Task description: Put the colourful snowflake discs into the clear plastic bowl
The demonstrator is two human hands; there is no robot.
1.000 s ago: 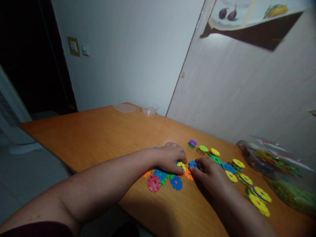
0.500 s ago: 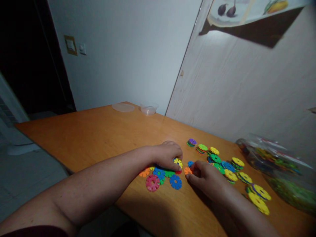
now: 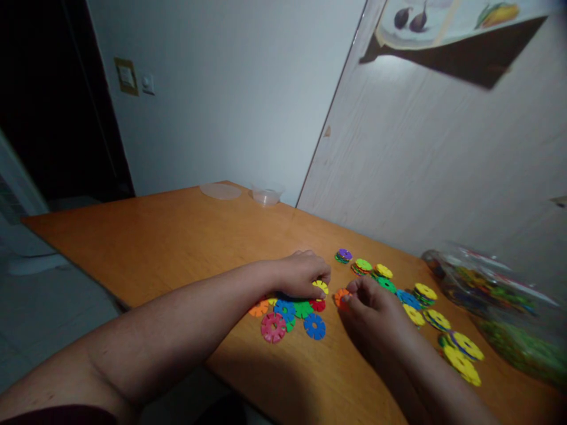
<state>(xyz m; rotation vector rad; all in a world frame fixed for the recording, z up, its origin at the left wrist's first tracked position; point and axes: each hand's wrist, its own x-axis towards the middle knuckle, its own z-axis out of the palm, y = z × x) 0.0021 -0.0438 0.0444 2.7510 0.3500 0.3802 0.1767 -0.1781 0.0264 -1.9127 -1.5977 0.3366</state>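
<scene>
My left hand is closed, thumb and fingers pinching a yellow notched plastic disc at the edge of a loose pile. Beneath that thumb a red disc shows. Close by in the pile lie a green disc, a blue disc, a pinkish-red disc and an orange disc; my left hand and wrist cover part of it. Between the thumb and fingers of my right hand is another orange disc, apart from the pile.
Several disc stacks stand to the right, among them a purple-topped one and a yellow-topped one. Clear plastic bags of pieces lie by the wall. A clear tub and a flat lid are at the table's far corner.
My right hand has shifted slightly up and right with the orange disc, which is now tilted more. My left thumb has lifted onto the yellow disc, uncovering more of the red one.
</scene>
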